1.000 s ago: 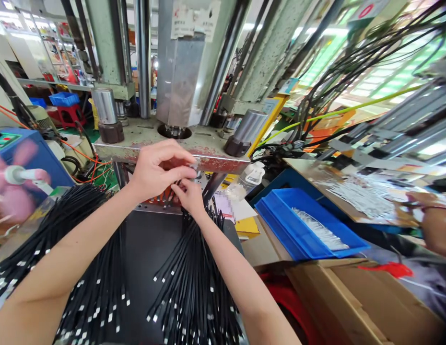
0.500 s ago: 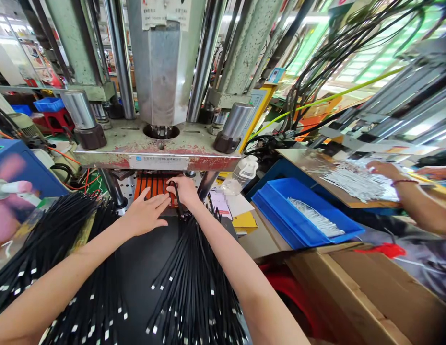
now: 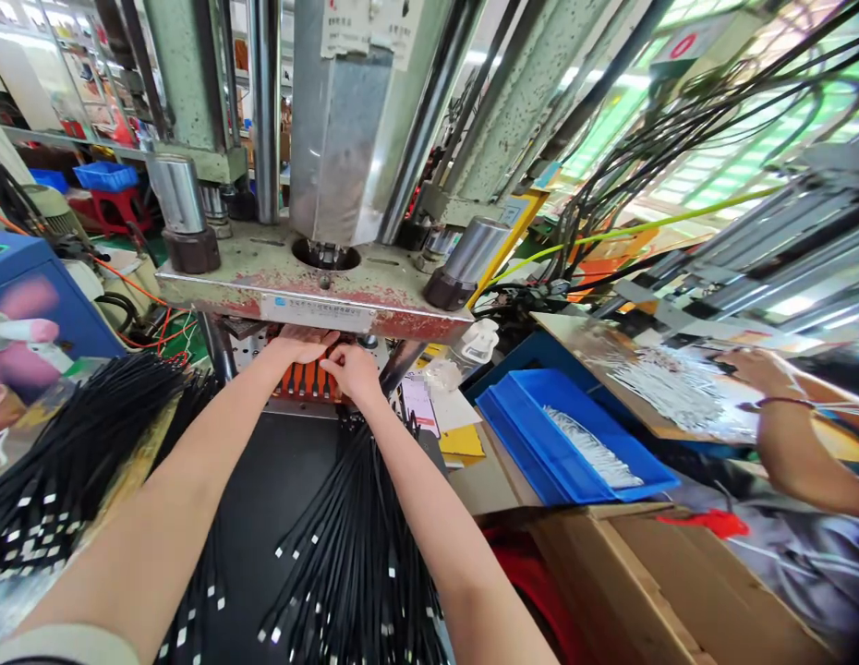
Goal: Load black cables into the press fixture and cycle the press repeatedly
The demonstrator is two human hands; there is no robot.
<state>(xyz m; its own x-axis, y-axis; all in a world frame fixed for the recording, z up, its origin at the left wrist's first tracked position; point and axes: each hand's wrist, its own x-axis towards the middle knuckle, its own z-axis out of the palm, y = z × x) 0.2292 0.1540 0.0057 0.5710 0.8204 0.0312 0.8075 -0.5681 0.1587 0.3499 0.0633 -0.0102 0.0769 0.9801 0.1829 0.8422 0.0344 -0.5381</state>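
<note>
My left hand (image 3: 301, 345) reaches under the press plate (image 3: 319, 305), its fingers stretched out flat over the back of an orange mold (image 3: 306, 377). Black cables lie side by side in the mold's slots, their ends towards me. Beside it, my right hand (image 3: 355, 371) is closed in a pinch at the mold's right side, on a black cable mostly hidden by the fingers. A bundle of black cables (image 3: 364, 536) with pale metal tips spreads below my right hand over a black work surface (image 3: 263, 499).
Another pile of black cables (image 3: 76, 443) lies at the left. To the right are a blue bin (image 3: 540, 443) with white cables, a cardboard box (image 3: 651, 582) and a phone (image 3: 420, 406). A co-worker's hand (image 3: 762, 374) is over white cables on the neighbouring table.
My left hand has moved forward under the press plate. My right hand has lowered to the mold's right side, and the raised cable loop no longer shows. The view has shifted slightly.
</note>
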